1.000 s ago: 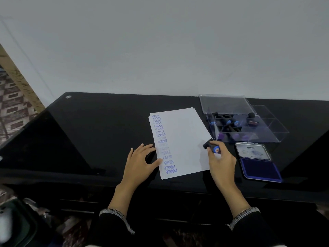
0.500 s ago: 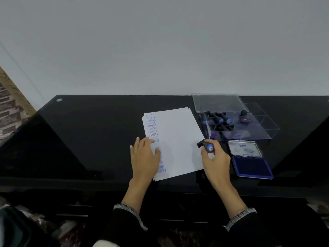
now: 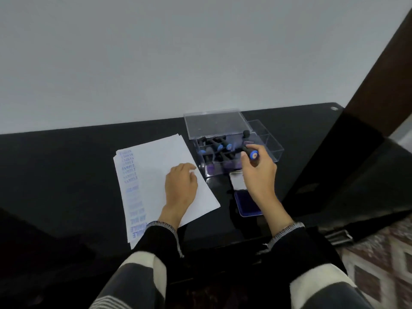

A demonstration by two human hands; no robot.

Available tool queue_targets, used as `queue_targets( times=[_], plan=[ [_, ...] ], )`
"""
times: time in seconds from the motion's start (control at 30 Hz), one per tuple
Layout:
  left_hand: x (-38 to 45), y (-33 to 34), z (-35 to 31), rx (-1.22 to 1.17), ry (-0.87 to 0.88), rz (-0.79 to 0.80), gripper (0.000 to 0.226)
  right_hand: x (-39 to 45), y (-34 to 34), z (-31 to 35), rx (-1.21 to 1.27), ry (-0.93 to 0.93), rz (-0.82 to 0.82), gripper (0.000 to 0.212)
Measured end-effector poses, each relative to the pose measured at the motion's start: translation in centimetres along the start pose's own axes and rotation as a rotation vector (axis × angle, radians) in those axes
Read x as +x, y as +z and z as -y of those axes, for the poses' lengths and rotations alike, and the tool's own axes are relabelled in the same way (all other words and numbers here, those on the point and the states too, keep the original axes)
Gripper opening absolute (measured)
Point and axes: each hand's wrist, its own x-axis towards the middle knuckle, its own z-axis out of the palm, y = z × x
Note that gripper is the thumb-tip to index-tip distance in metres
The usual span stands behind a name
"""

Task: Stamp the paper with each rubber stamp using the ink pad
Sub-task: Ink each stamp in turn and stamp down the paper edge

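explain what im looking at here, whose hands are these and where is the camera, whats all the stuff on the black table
There is no machine here: these are a person's two bare hands, filmed by a wide-angle camera worn on their head, looking forward and down. That is why the arms reach in from the bottom edge.

On the glossy black table lies a small stack of white paper with a column of blue stamped words down its left side. The left hand rests flat on it, holding it still.

To the right stands a clear plastic box, lid open, holding several black-handled rubber stamps. The right hand holds one rubber stamp, with a blue cap on its handle, at the box. Nearer the person, partly hidden by that hand, lies the open ink pad, dark blue inside.
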Motion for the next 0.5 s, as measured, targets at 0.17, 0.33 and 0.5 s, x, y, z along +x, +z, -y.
queue_targets(
  times=[0.17, 0.33, 0.5],
  plan=[
    [-0.2, 0.7, 0.6, 0.039, 0.04, -0.047, 0.023, 5.2, 0.8, -0.5, -0.133, -0.002, 0.053, 0.023],
    [-0.2, 1.0, 0.7, 0.063, 0.041, -0.053, 0.02, 10.8, 2.3, -1.4, -0.228, -0.001, 0.09, 0.02],
    [-0.1, 1.2, 0.8, 0.068, 0.058, -0.079, 0.017, 14.3, 3.2, -2.5, -0.354, 0.028, 0.192, 0.017]
  ],
)
